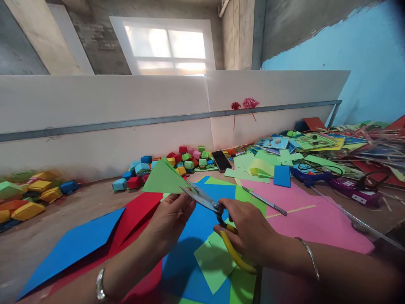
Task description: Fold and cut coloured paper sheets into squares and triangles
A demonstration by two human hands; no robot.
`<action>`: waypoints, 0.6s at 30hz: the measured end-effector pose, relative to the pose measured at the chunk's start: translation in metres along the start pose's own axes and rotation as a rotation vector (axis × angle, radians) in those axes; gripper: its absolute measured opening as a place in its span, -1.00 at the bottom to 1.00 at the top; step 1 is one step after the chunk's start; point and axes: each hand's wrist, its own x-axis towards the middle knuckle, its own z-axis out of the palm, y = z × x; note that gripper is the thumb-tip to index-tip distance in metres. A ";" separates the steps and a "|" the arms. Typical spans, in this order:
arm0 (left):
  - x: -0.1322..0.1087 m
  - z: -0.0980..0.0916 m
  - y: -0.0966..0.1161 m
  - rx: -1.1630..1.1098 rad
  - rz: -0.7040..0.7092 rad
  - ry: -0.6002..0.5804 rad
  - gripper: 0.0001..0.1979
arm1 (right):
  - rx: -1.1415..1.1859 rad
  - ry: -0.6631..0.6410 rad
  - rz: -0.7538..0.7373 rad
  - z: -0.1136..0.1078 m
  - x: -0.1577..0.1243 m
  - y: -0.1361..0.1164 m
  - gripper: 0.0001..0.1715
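My left hand (174, 215) pinches the lower edge of a folded light green paper (163, 177), held up over the table. In my right hand (248, 228) are scissors (207, 202) with yellow handles, their blades parted and pointing left at the green paper's lower right corner. Beneath both hands lie blue sheets (190, 236) and smaller light green pieces (215, 261). Left of them are a red sheet (142, 219) and a folded blue sheet (79, 240). To the right, a silver pen-like tool (265, 201) rests on pink paper (322, 228).
Small coloured paper boxes (186, 160) stand along the white board, with more boxes (28, 196) at the far left. A black phone (221, 161) lies behind the sheets. At right are a purple glue gun (354, 190), cables, thin sticks and heaped paper (319, 141).
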 end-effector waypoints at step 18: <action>0.005 -0.004 -0.002 -0.078 -0.032 0.008 -0.77 | -0.076 -0.043 0.034 -0.005 0.002 -0.003 -0.55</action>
